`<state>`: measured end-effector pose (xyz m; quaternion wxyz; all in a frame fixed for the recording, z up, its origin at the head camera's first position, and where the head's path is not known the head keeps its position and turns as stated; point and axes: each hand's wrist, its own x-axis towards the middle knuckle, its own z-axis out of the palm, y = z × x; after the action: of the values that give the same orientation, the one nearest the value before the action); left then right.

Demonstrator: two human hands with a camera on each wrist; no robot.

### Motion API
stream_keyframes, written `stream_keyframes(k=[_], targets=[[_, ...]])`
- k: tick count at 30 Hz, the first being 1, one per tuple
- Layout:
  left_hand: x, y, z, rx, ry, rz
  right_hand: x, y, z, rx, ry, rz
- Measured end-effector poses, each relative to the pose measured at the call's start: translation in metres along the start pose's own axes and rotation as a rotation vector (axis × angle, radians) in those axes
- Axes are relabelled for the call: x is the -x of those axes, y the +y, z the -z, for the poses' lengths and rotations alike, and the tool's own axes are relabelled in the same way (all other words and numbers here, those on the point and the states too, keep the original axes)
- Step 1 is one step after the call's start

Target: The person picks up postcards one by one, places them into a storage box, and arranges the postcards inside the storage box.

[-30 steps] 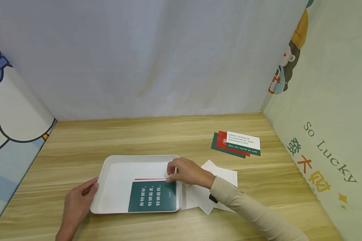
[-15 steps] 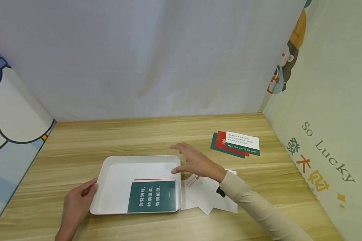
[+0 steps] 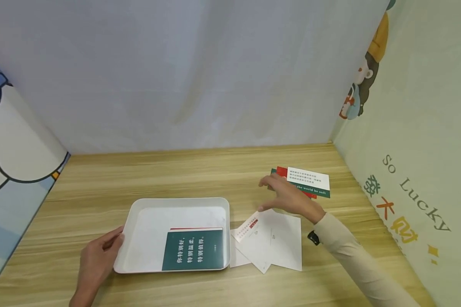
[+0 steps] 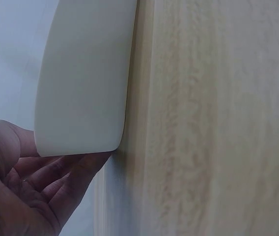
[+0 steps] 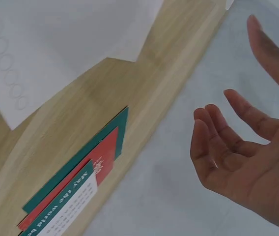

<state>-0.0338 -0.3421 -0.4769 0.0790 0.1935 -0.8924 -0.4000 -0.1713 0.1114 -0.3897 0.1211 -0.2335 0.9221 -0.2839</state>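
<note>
My left hand [image 3: 100, 258] grips the left edge of a white rectangular tray [image 3: 146, 241], thumb at the rim; the left wrist view shows its fingers [image 4: 83, 174] against the tray's outer end. Inside the tray, at the right, lies a green card with white Chinese characters [image 3: 194, 250], above a white, red-edged card [image 3: 176, 229]. My right hand [image 3: 290, 197] hovers with fingers spread and nothing in it. It partly covers a fanned group of cards: a green card [image 5: 107, 125], a red card [image 5: 105, 150] and a white-and-green card [image 3: 309, 179] on top.
Several white cards [image 3: 286, 243] overlap to the right of the tray, one with red print [image 3: 247, 228]. The wooden table [image 3: 176, 175] ends at a pale cloth [image 3: 199, 85] behind. Printed cloth walls [image 3: 415, 106] stand on both sides.
My right hand has left the cards in the tray and moved right, opening up, to the fanned cards. The left hand stays at the tray's edge.
</note>
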Motion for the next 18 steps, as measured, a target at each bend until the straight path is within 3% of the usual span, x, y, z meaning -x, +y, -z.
stream_keyframes(k=[5,10,18], targets=[[0.000,-0.001,0.001,-0.003,-0.015,-0.002,0.006,0.016,0.001,0.049,-0.029,0.019],[0.000,0.001,0.002,-0.011,-0.025,0.008,0.007,0.026,-0.001,0.081,-0.105,0.108],[0.001,0.002,-0.001,-0.031,-0.019,0.023,0.002,0.023,-0.024,0.174,-0.246,0.204]])
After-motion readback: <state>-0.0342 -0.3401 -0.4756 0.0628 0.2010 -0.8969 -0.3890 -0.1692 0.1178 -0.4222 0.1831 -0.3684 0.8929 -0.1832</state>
